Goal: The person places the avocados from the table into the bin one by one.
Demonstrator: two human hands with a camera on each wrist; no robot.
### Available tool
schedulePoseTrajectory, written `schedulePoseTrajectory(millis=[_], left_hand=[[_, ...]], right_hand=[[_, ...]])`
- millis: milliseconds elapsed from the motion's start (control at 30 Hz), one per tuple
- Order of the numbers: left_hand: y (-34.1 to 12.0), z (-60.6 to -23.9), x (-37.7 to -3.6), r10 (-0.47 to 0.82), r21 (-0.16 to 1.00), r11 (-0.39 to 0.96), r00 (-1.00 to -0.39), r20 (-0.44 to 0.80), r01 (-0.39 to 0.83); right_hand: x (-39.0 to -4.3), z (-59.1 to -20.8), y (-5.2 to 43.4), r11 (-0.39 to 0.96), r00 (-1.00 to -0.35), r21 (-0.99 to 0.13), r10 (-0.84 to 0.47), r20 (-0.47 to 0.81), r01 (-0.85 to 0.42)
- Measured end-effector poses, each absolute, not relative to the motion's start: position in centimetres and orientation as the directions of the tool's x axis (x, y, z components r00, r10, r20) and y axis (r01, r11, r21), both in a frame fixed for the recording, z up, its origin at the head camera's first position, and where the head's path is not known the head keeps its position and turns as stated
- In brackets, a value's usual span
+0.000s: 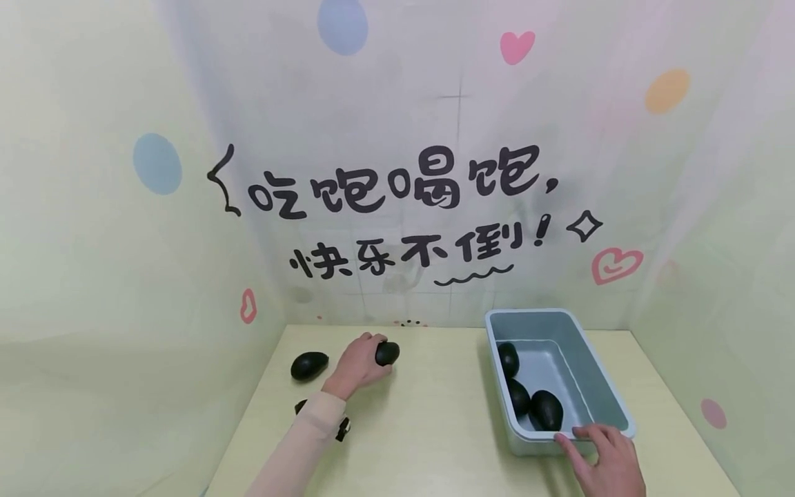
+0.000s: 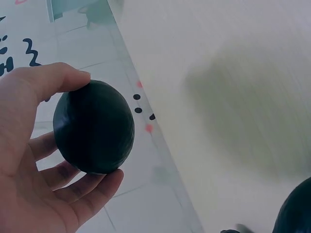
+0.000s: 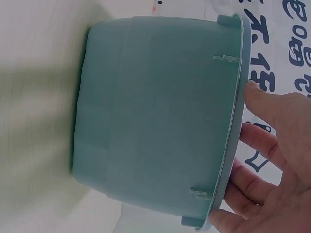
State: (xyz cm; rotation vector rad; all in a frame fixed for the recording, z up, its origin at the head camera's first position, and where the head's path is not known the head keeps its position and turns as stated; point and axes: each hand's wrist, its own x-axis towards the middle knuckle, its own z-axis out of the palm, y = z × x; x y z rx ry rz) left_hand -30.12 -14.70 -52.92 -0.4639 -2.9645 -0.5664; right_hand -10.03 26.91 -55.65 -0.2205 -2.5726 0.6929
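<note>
My left hand (image 1: 360, 364) grips a dark green avocado (image 1: 387, 353) between thumb and fingers over the left half of the table. In the left wrist view the held avocado (image 2: 95, 128) looks smooth and round, with a soft shadow on the tabletop beside it. Another avocado (image 1: 308, 366) lies on the table to the left of that hand. My right hand (image 1: 611, 464) holds the near rim of a blue-grey plastic bin (image 1: 605, 386); in the right wrist view its fingertips (image 3: 252, 90) meet the rim. Inside the bin, three avocados (image 1: 547, 410) lie along its left and near sides.
The pale wooden table (image 1: 435, 414) runs back to a printed fabric wall (image 1: 397, 103) with black lettering, hearts and dots. Fabric walls also stand at left and right. Black pieces (image 1: 343, 428) show at the left sleeve's cuff.
</note>
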Motion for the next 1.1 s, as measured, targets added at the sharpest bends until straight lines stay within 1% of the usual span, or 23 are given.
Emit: schedulePoseTrajectory(millis=[300, 533, 700, 933, 1100], left_hand=[[-13.0, -52.0, -30.4, 0.302, 0.355, 0.87, -0.939, 0.164, 0.342], [-11.7, -51.8, -30.3, 0.32, 0.361, 0.863, -0.936, 0.149, 0.353], [-10.9, -51.3, -30.6, 0.338, 0.355, 0.855, -0.925, 0.173, 0.378], [-9.6, -50.5, -29.7, 0.37, 0.357, 0.844, -0.917, 0.151, 0.4], [-8.4, -49.5, -29.2, 0.389, 0.352, 0.833, -0.905, 0.173, 0.426]], right_hand=[[-10.1, -55.6, 27.0, 0.865, -0.878, -0.501, 0.266, 0.398, 0.035], [-10.1, -55.7, 26.9, 0.867, -0.881, -0.498, 0.261, 0.396, 0.033], [-10.1, -55.7, 26.9, 0.865, -0.877, -0.501, 0.263, 0.402, 0.03], [-10.0, -55.6, 26.9, 0.863, -0.877, -0.504, 0.265, 0.4, 0.031], [-10.0, -55.5, 26.9, 0.864, -0.878, -0.503, 0.268, 0.396, 0.037]])
